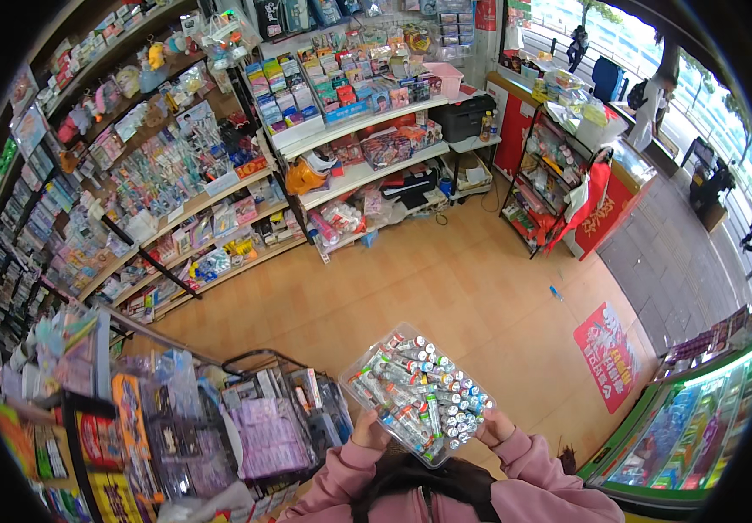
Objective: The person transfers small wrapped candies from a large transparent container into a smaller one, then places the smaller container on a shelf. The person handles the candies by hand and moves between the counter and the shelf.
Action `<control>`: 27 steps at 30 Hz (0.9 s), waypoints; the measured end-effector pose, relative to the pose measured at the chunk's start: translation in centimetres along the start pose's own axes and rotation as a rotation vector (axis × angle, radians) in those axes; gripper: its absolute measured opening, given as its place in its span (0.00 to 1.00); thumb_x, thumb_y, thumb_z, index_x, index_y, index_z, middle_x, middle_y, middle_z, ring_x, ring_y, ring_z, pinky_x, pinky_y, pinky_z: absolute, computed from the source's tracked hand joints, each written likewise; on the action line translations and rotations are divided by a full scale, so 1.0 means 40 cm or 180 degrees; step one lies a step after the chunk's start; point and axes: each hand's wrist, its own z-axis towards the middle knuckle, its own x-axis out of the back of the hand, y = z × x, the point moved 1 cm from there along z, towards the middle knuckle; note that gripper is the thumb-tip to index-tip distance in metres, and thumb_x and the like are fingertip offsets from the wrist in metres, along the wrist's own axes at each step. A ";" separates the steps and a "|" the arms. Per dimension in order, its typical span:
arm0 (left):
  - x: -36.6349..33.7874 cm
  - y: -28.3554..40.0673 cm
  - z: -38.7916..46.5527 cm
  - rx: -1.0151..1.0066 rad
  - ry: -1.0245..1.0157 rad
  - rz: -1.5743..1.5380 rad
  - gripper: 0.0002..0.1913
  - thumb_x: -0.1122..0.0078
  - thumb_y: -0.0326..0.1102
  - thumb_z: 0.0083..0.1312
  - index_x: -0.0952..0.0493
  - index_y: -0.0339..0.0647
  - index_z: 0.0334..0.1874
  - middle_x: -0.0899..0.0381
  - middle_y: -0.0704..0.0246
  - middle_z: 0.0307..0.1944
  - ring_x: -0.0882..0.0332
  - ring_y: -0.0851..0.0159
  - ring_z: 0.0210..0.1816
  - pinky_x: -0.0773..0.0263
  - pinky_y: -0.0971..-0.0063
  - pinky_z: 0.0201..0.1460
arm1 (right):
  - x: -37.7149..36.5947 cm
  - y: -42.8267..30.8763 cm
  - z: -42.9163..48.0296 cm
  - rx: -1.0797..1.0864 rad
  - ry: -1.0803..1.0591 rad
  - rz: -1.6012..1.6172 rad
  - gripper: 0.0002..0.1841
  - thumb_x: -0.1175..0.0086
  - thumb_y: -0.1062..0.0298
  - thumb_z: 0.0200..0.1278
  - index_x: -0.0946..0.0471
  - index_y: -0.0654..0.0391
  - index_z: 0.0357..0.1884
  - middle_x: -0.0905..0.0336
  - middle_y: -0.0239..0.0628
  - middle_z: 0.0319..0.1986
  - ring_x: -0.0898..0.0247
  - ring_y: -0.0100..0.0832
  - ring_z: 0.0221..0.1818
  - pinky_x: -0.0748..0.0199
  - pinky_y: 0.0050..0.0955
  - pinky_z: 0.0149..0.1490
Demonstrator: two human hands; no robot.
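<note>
A clear plastic box is held out in front of my chest, tilted so that its contents show. Many small tubes with silvery ends and coloured bands fill it, some lying flat, others end-on. My left hand grips the box's left wall near the lower corner. On the opposite side my right hand grips the right wall. The fingers beneath the box are mostly hidden. Pink sleeves cover both my arms.
Stationery shelves run along the left. White shelving with small packets stands ahead. A wire rack is beside a red counter. A green-framed fridge stands at right. A floor sticker lies near the doorway; people walk outside.
</note>
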 end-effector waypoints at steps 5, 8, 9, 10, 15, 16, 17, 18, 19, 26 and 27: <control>-0.104 0.134 0.330 0.0247 -0.0280 0.0385 0.38 0.41 0.53 0.58 0.42 0.39 0.66 0.35 0.62 0.62 0.35 0.56 0.61 0.42 0.58 0.65 | -0.028 -0.178 0.236 0.0745 0.0148 0.0648 0.38 0.45 0.58 0.55 0.46 0.61 0.65 0.37 0.45 0.60 0.35 0.42 0.59 0.33 0.46 0.59; -0.193 0.187 0.580 0.0294 -0.0786 0.0380 0.39 0.44 0.55 0.60 0.45 0.41 0.67 0.35 0.62 0.62 0.35 0.56 0.61 0.41 0.58 0.65 | -0.006 -0.316 0.374 0.1053 0.0265 0.0691 0.37 0.45 0.59 0.55 0.46 0.62 0.65 0.36 0.46 0.59 0.35 0.44 0.59 0.33 0.47 0.59; -0.209 0.190 0.666 0.0222 -0.0957 0.0348 0.38 0.45 0.55 0.61 0.46 0.42 0.68 0.35 0.63 0.62 0.34 0.57 0.60 0.40 0.57 0.64 | 0.010 -0.370 0.425 0.1167 0.0283 0.0666 0.37 0.45 0.59 0.55 0.46 0.62 0.65 0.35 0.46 0.59 0.35 0.44 0.58 0.32 0.48 0.59; -0.209 0.193 0.748 0.0206 -0.1025 0.0107 0.37 0.46 0.54 0.62 0.47 0.44 0.68 0.34 0.64 0.61 0.33 0.58 0.59 0.39 0.57 0.63 | 0.030 -0.428 0.479 0.1269 0.0246 0.0571 0.38 0.44 0.58 0.55 0.46 0.62 0.65 0.35 0.46 0.58 0.34 0.45 0.58 0.31 0.49 0.57; 0.050 0.248 1.151 0.0783 0.0495 0.1688 0.23 0.47 0.44 0.66 0.38 0.51 0.61 0.27 0.70 0.44 0.27 0.66 0.43 0.27 0.64 0.46 | 0.147 -0.728 0.760 0.1613 0.0204 0.0447 0.35 0.46 0.57 0.57 0.44 0.57 0.65 0.35 0.43 0.59 0.34 0.42 0.58 0.32 0.46 0.59; 0.128 0.263 1.192 0.0922 0.0941 0.2138 0.20 0.47 0.43 0.66 0.35 0.49 0.58 0.26 0.72 0.41 0.26 0.67 0.39 0.26 0.66 0.43 | 0.167 -0.795 0.825 0.1564 0.0315 0.0441 0.34 0.47 0.56 0.58 0.43 0.56 0.65 0.34 0.42 0.59 0.33 0.41 0.58 0.29 0.44 0.57; 0.207 0.280 1.213 0.0666 0.1364 0.2239 0.11 0.46 0.38 0.65 0.29 0.46 0.47 0.26 0.73 0.31 0.27 0.69 0.28 0.27 0.69 0.34 | 0.186 -0.854 0.885 0.1503 0.0545 0.0464 0.32 0.49 0.55 0.59 0.43 0.54 0.65 0.34 0.41 0.58 0.32 0.40 0.57 0.27 0.42 0.55; 0.281 0.299 1.205 0.0363 0.1354 0.2051 0.04 0.46 0.35 0.65 0.27 0.44 0.36 0.30 0.73 0.23 0.33 0.71 0.21 0.31 0.72 0.27 | 0.200 -0.923 0.947 0.1393 0.0148 0.0412 0.32 0.50 0.54 0.59 0.42 0.54 0.64 0.33 0.40 0.58 0.30 0.38 0.55 0.25 0.38 0.52; 0.342 0.320 1.194 0.0189 0.1378 0.1580 0.04 0.45 0.33 0.63 0.28 0.44 0.31 0.35 0.73 0.18 0.38 0.72 0.17 0.35 0.74 0.23 | 0.212 -1.002 1.022 0.1293 -0.0193 0.0323 0.31 0.50 0.53 0.60 0.41 0.53 0.64 0.32 0.39 0.58 0.28 0.36 0.53 0.22 0.35 0.48; 0.524 0.351 1.088 0.0919 0.2781 0.3304 0.19 0.54 0.48 0.67 0.25 0.41 0.49 0.41 0.69 0.18 0.42 0.65 0.18 0.29 0.68 0.27 | 0.240 -1.361 1.627 0.1103 0.0419 0.0178 0.23 0.53 0.46 0.60 0.33 0.45 0.54 0.24 0.32 0.42 0.25 0.34 0.38 0.27 0.26 0.38; 0.521 0.355 1.112 0.1043 0.2657 0.3568 0.20 0.53 0.49 0.67 0.25 0.41 0.50 0.40 0.68 0.21 0.41 0.65 0.20 0.29 0.68 0.28 | 0.240 -1.392 1.712 0.1139 0.0405 0.0237 0.22 0.54 0.46 0.61 0.33 0.44 0.54 0.24 0.33 0.42 0.25 0.34 0.37 0.26 0.26 0.37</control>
